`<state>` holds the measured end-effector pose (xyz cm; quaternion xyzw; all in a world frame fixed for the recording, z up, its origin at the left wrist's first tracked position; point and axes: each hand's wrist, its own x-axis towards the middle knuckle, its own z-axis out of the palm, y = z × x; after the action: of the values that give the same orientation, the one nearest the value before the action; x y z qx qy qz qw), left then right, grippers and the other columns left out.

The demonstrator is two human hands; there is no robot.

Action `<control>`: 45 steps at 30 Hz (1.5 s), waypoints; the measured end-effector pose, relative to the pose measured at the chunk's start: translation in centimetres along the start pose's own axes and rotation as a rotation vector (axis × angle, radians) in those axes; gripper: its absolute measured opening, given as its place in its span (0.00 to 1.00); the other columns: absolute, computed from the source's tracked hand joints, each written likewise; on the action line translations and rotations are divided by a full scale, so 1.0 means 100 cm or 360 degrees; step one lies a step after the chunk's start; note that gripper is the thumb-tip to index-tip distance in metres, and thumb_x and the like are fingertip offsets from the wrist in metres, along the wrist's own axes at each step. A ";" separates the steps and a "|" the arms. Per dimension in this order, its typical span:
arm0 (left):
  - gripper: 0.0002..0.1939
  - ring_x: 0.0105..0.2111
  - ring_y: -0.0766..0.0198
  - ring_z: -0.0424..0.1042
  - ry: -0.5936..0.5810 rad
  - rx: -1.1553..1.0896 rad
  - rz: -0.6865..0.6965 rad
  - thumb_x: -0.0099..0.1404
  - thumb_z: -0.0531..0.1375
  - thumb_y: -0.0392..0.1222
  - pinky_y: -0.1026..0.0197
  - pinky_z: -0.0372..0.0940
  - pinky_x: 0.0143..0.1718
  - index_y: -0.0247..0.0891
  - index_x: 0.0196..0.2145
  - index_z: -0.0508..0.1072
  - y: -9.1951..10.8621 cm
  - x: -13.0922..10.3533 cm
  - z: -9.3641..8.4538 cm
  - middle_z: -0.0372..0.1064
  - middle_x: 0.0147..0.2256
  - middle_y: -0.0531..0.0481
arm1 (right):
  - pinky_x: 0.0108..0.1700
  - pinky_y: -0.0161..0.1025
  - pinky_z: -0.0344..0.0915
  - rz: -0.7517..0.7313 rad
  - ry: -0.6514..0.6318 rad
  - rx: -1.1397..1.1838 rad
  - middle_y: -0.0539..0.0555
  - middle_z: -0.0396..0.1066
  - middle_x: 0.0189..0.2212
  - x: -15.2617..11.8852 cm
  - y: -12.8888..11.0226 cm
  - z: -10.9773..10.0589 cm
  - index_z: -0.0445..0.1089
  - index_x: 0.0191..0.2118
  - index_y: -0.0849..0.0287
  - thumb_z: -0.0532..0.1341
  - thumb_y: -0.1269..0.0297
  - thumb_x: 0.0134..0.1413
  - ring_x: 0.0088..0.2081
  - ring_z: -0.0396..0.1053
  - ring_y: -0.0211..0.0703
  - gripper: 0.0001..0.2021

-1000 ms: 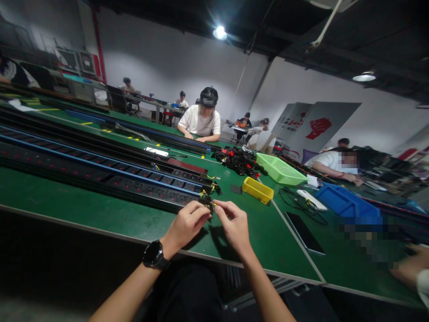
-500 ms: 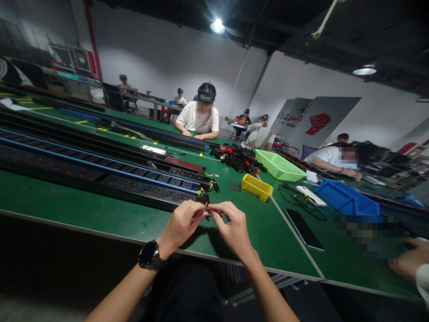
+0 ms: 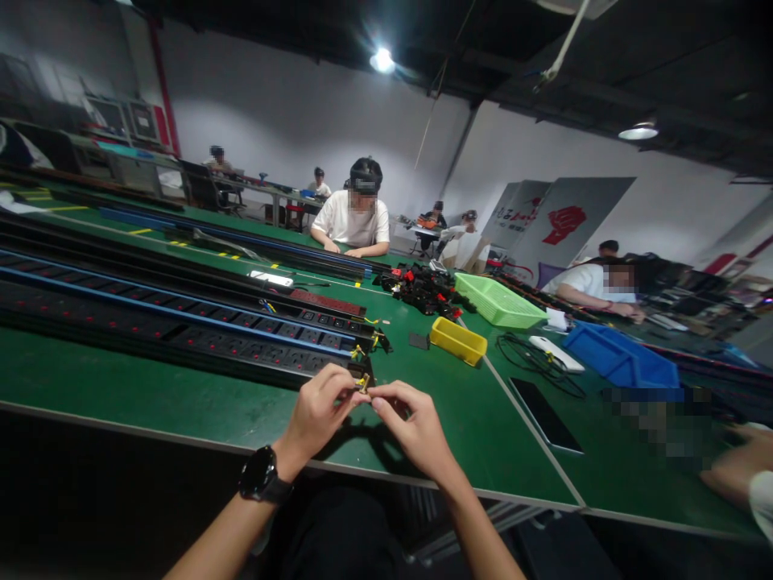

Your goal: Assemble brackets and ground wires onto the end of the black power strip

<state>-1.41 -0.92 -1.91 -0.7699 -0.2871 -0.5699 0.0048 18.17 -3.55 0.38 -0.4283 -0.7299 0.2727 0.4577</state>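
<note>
My left hand (image 3: pixel 323 412) is closed in a pinch at the end of the nearest power strip. Between its thumb and forefinger is a small brass-coloured part (image 3: pixel 365 382), too small to name exactly. Pressed close to the same spot, my right hand (image 3: pixel 414 419) has thumb and forefinger together; whatever lies between those tips is hidden. The long black power strip (image 3: pixel 241 342), with rows of sockets and red dots, reaches left from my hands. Yellow-green wires (image 3: pixel 357 351) stick out at the strip ends.
On the green table (image 3: pixel 217 403) lie a yellow bin (image 3: pixel 459 341), a light green basket (image 3: pixel 498 300), a heap of black and red parts (image 3: pixel 423 290), a blue bin (image 3: pixel 622 356), a dark phone-like slab (image 3: pixel 545 415) and a black cable (image 3: pixel 537 366). A co-worker (image 3: pixel 353 216) sits opposite; another person's hand (image 3: pixel 740 467) is at right.
Both hands have come slightly down and left in the picture, away from the strip's end. The brass-coloured part now shows more plainly above the fingertips.
</note>
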 end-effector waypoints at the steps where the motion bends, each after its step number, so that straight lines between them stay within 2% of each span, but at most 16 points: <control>1: 0.03 0.33 0.64 0.73 -0.0004 -0.0010 0.0036 0.70 0.63 0.37 0.64 0.69 0.34 0.39 0.37 0.71 0.000 0.000 0.000 0.71 0.34 0.50 | 0.36 0.39 0.67 0.0071 0.0005 0.0099 0.55 0.80 0.35 -0.002 0.002 0.002 0.81 0.41 0.56 0.63 0.56 0.63 0.33 0.73 0.44 0.12; 6: 0.04 0.35 0.65 0.75 -0.0100 -0.0093 0.0103 0.71 0.61 0.32 0.65 0.71 0.36 0.39 0.41 0.73 -0.001 -0.001 0.001 0.74 0.35 0.49 | 0.37 0.40 0.69 0.0235 0.0149 0.0467 0.56 0.81 0.35 -0.009 0.008 0.019 0.81 0.39 0.57 0.67 0.52 0.59 0.33 0.74 0.46 0.14; 11: 0.03 0.32 0.65 0.77 -0.0132 -0.0151 0.0052 0.71 0.62 0.34 0.65 0.71 0.34 0.39 0.42 0.74 -0.002 0.000 0.002 0.77 0.33 0.50 | 0.41 0.42 0.72 0.0248 0.0312 0.0639 0.57 0.81 0.36 -0.013 0.015 0.035 0.81 0.38 0.57 0.68 0.50 0.57 0.36 0.76 0.48 0.15; 15: 0.01 0.28 0.66 0.76 -0.0225 -0.0136 0.0011 0.70 0.64 0.37 0.66 0.69 0.30 0.39 0.39 0.74 0.001 -0.001 0.000 0.77 0.30 0.52 | 0.35 0.41 0.70 0.0283 0.0383 0.0641 0.57 0.80 0.31 -0.019 0.022 0.038 0.80 0.36 0.58 0.67 0.50 0.57 0.32 0.74 0.47 0.15; 20: 0.05 0.24 0.68 0.72 -0.0377 -0.0106 -0.0004 0.70 0.64 0.41 0.67 0.65 0.26 0.39 0.37 0.74 0.001 -0.002 -0.001 0.75 0.29 0.52 | 0.28 0.36 0.63 0.0317 0.0400 0.0552 0.55 0.77 0.28 -0.027 0.022 0.038 0.79 0.34 0.59 0.65 0.55 0.57 0.27 0.69 0.42 0.12; 24: 0.03 0.23 0.68 0.71 -0.0430 -0.0050 0.0048 0.71 0.62 0.39 0.68 0.65 0.25 0.39 0.37 0.74 -0.003 -0.004 -0.001 0.74 0.28 0.52 | 0.25 0.33 0.56 0.0333 0.0357 0.0439 0.51 0.74 0.25 -0.025 0.018 0.037 0.78 0.33 0.58 0.66 0.60 0.56 0.24 0.63 0.37 0.07; 29: 0.02 0.26 0.67 0.76 -0.0470 0.0007 0.0193 0.70 0.62 0.35 0.66 0.67 0.28 0.39 0.40 0.74 -0.007 -0.007 -0.001 0.77 0.30 0.52 | 0.27 0.33 0.57 0.0341 0.0331 0.0386 0.49 0.72 0.25 -0.021 0.017 0.036 0.74 0.30 0.58 0.69 0.64 0.50 0.26 0.64 0.37 0.05; 33: 0.04 0.30 0.65 0.80 -0.0481 -0.0017 0.0276 0.70 0.62 0.32 0.65 0.71 0.33 0.39 0.42 0.75 -0.007 -0.008 -0.001 0.80 0.33 0.50 | 0.29 0.33 0.58 0.0372 0.0298 0.0422 0.49 0.71 0.25 -0.022 0.019 0.036 0.73 0.30 0.58 0.67 0.63 0.52 0.26 0.64 0.37 0.06; 37: 0.08 0.32 0.64 0.81 -0.0474 -0.0014 0.0337 0.71 0.63 0.36 0.66 0.72 0.33 0.38 0.47 0.75 -0.003 -0.006 0.000 0.82 0.37 0.49 | 0.29 0.34 0.60 0.0406 0.0377 0.0511 0.50 0.71 0.23 -0.022 0.021 0.037 0.73 0.29 0.59 0.66 0.59 0.55 0.26 0.65 0.38 0.09; 40: 0.14 0.26 0.67 0.78 -0.0437 0.0031 0.0279 0.70 0.65 0.40 0.66 0.71 0.29 0.38 0.52 0.73 0.000 -0.005 0.000 0.82 0.39 0.49 | 0.30 0.35 0.63 0.0421 0.0487 0.0617 0.51 0.72 0.24 -0.021 0.022 0.036 0.73 0.28 0.59 0.67 0.53 0.55 0.27 0.67 0.39 0.14; 44: 0.11 0.20 0.70 0.72 -0.0420 0.0050 0.0089 0.71 0.62 0.38 0.67 0.66 0.24 0.37 0.51 0.72 0.005 -0.002 -0.001 0.81 0.35 0.51 | 0.19 0.33 0.57 0.0557 0.0664 0.0762 0.49 0.67 0.20 -0.005 0.024 0.024 0.72 0.29 0.59 0.68 0.43 0.50 0.20 0.59 0.36 0.21; 45: 0.10 0.20 0.70 0.71 -0.0424 0.0045 0.0057 0.72 0.61 0.37 0.67 0.65 0.23 0.36 0.50 0.72 0.006 -0.001 -0.002 0.80 0.34 0.51 | 0.19 0.33 0.58 0.0537 0.0728 0.0742 0.49 0.68 0.21 0.003 0.025 0.017 0.72 0.30 0.59 0.69 0.43 0.49 0.20 0.60 0.37 0.21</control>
<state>-1.30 -1.56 -1.74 -0.8437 -0.2793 -0.4583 -0.0123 17.51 -2.06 -2.19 -0.4768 -0.4461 0.4004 0.6429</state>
